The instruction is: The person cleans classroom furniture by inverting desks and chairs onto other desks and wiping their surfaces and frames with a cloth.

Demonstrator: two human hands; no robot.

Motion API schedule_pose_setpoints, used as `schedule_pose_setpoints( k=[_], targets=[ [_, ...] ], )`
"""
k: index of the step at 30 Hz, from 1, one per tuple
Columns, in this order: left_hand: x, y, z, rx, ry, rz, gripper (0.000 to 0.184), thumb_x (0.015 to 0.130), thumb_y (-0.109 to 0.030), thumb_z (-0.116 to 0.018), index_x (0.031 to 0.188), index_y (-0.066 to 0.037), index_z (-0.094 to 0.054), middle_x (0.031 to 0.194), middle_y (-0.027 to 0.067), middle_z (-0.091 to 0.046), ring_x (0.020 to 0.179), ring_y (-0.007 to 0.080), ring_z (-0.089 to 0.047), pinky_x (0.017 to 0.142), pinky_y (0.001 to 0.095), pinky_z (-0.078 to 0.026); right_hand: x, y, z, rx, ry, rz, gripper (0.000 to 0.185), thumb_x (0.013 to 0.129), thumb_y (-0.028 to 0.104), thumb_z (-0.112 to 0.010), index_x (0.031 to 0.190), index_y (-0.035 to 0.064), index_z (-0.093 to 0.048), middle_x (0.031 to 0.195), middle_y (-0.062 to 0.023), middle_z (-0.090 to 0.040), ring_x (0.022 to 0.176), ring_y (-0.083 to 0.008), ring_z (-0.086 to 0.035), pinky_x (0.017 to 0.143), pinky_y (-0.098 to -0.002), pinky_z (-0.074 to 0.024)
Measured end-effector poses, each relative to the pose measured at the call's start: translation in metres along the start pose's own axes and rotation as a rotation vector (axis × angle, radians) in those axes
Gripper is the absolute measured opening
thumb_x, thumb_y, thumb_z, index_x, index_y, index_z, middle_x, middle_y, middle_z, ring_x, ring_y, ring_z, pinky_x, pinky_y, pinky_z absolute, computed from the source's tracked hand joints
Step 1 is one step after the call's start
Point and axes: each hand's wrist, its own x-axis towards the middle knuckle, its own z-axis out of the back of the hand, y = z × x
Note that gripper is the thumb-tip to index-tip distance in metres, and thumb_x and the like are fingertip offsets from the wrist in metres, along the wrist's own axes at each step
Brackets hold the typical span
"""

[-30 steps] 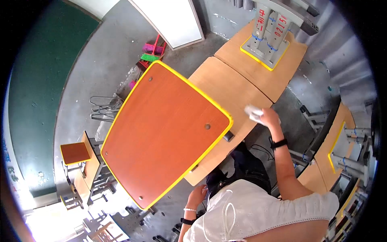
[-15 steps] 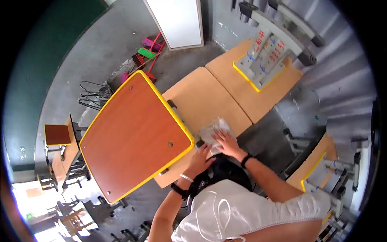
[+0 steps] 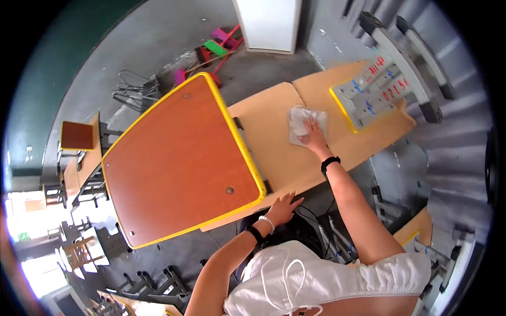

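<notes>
My right hand lies on a pale grey-white cloth, its fingers stretched out and pressing it against the light wood desktop. The cloth sits near the seam between two joined desktops. At the near edge of the desk rests my left hand, fingers extended and apart, with nothing in it. An upturned stool or chair with a brown, yellow-edged seat covers the left part of the desk, just beyond my left hand.
Another upturned seat with grey metal legs stands on the far desktop, beside the curtain. Brooms and dustpans lie on the floor near a white cabinet. More desks and chairs are at the left, with a desk at the right.
My right hand has slid the cloth away from me across the desktop toward the seam. My left hand has shifted a little nearer and right along the desk edge. The view has turned slightly.
</notes>
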Motion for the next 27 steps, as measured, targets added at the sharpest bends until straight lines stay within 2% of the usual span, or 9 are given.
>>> schedule_pose_setpoints(
  k=[5,7,9,14,18,19,21,26,27],
  targets=[
    [-0.022,0.015,0.014,-0.056,-0.145,0.172,0.070,0.077,-0.021,-0.060,0.136,-0.019,-0.023,0.133,0.0197,-0.030,0.117,0.0359,-0.039,0.093,0.0431,-0.038,0.064,0.048,-0.013,0.009,-0.032,0.068,0.062,0.076,0.033,-0.060,0.131,0.0160,-0.035,0.143,-0.0081,-0.020,0.130,-0.0320,-0.019,0.099,-0.0545,-0.0234],
    [-0.021,0.015,0.013,-0.060,-0.198,0.205,0.067,0.076,-0.019,-0.059,0.135,-0.018,-0.025,0.133,0.0195,-0.030,0.115,0.0357,-0.041,0.092,0.0426,-0.039,0.069,0.069,-0.022,0.017,0.039,0.259,0.062,0.077,0.032,-0.060,0.131,0.0166,-0.035,0.143,-0.0077,-0.021,0.130,-0.0309,-0.020,0.100,-0.0528,-0.0223],
    [-0.010,0.014,0.018,-0.047,-0.289,0.203,0.063,0.076,-0.016,-0.058,0.132,-0.016,-0.029,0.133,0.0192,-0.030,0.114,0.0351,-0.042,0.089,0.0416,-0.042,0.046,0.082,-0.029,-0.001,0.093,0.483,0.062,0.077,0.031,-0.059,0.132,0.0176,-0.035,0.142,-0.0074,-0.021,0.130,-0.0287,-0.022,0.102,-0.0502,-0.0206],
    [0.019,0.020,0.036,-0.115,-0.462,0.166,0.046,0.073,-0.011,-0.056,0.117,-0.009,-0.042,0.124,0.0173,-0.039,0.109,0.0336,-0.045,0.084,0.0399,-0.045,-0.062,0.066,0.005,-0.003,0.251,0.634,0.060,0.075,0.022,-0.060,0.130,0.0186,-0.037,0.141,-0.0065,-0.025,0.129,-0.0279,-0.023,0.101,-0.0511,-0.0227],
    [0.037,0.035,-0.005,-0.152,-0.500,0.132,0.033,0.072,-0.008,-0.053,0.105,-0.005,-0.051,0.108,0.0156,-0.050,0.095,0.0316,-0.052,0.079,0.0398,-0.045,-0.143,0.042,-0.013,0.081,0.354,0.581,0.045,0.071,0.007,-0.056,0.115,0.0090,-0.051,0.127,-0.0081,-0.045,0.119,-0.0275,-0.039,0.095,-0.0432,-0.0342],
    [0.033,0.037,-0.005,-0.184,-0.526,0.047,0.030,0.073,-0.008,-0.052,0.103,-0.003,-0.051,0.103,0.0154,-0.053,0.091,0.0311,-0.054,0.079,0.0395,-0.045,-0.164,0.063,0.004,0.301,0.275,0.360,0.034,0.071,0.005,-0.054,0.104,0.0045,-0.056,0.118,-0.0089,-0.053,0.111,-0.0288,-0.047,0.091,-0.0388,-0.0391],
    [0.019,0.034,-0.001,-0.201,-0.366,0.003,0.024,0.074,-0.008,-0.051,0.097,-0.001,-0.052,0.087,0.0149,-0.058,0.083,0.0315,-0.057,0.077,0.0391,-0.045,-0.191,0.067,-0.006,0.199,0.275,0.394,0.019,0.072,0.010,-0.053,0.090,0.0045,-0.057,0.106,-0.0122,-0.057,0.103,-0.0307,-0.051,0.083,-0.0392,-0.0424],
    [-0.036,0.033,0.010,-0.015,0.097,0.002,0.022,0.071,-0.023,-0.058,0.087,-0.008,-0.060,0.084,0.0136,-0.063,0.078,0.0290,-0.061,0.069,0.0383,-0.049,-0.232,0.109,-0.031,0.166,0.452,0.610,0.010,0.074,0.015,-0.053,0.080,0.0090,-0.058,0.084,-0.0099,-0.058,0.085,-0.0257,-0.056,0.070,-0.0366,-0.0449],
    [-0.060,0.029,0.033,-0.215,0.228,0.144,0.028,0.070,-0.025,-0.058,0.089,-0.005,-0.062,0.084,0.0161,-0.064,0.083,0.0287,-0.062,0.076,0.0421,-0.047,-0.237,0.120,-0.039,0.109,0.550,0.689,0.009,0.074,0.015,-0.054,0.080,0.0096,-0.058,0.083,-0.0087,-0.058,0.083,-0.0240,-0.056,0.070,-0.0349,-0.0453]
  ],
)
